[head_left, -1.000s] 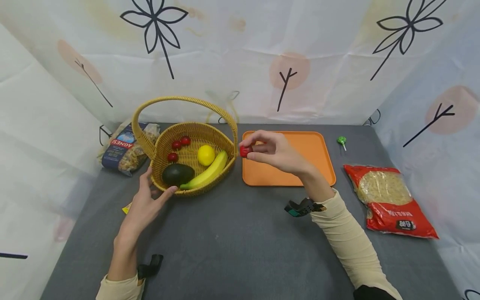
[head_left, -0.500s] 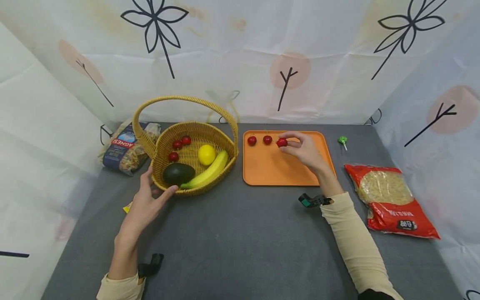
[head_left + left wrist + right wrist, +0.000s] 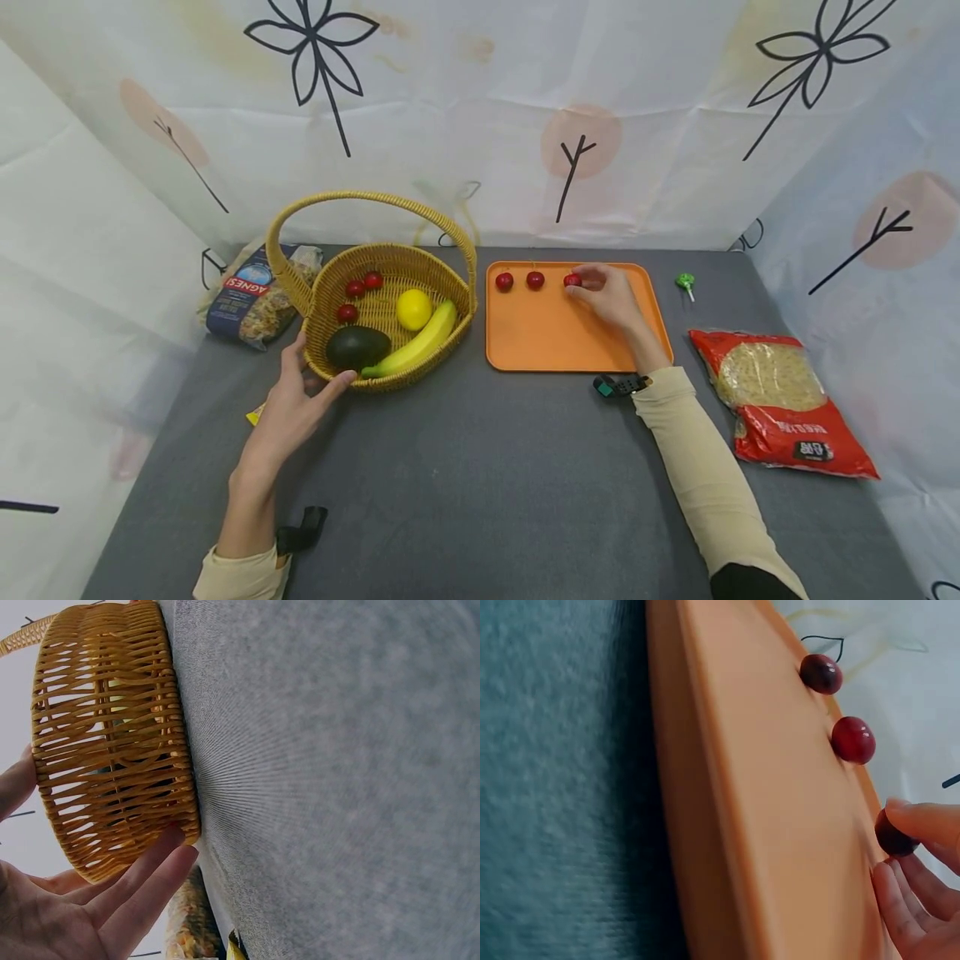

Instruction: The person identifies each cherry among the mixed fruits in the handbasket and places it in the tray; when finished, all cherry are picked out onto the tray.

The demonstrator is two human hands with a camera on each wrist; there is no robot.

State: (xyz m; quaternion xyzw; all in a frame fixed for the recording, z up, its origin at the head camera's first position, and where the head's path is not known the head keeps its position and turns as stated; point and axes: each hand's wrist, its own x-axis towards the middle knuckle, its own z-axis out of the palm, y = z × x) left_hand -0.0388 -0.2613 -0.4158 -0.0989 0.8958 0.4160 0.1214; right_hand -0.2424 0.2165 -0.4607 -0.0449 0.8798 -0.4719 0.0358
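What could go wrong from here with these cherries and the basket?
The cherry in the right hand might roll once released, being round on a flat-looking orange tray. It could then bump the two loose cherries beside it. The wicker basket might shift if the left hand, touching its side, pushes too hard.

Grey table (image 3: pixel 450 483): basket (image 3: pixel 388 267), orange tray (image 3: pixel 540 333), pasta bag (image 3: pixel 251 307), red bag (image 3: pixel 780 400), lollipop (image 3: pixel 684 282).

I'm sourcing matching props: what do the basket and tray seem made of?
Basket: probably wicker or a plastic imitation, slightly glossy, judging by its woven yellow-brown strands. Tray: likely plastic, smooth and satin-looking, with even orange colour and rounded, seamless-looking corners.
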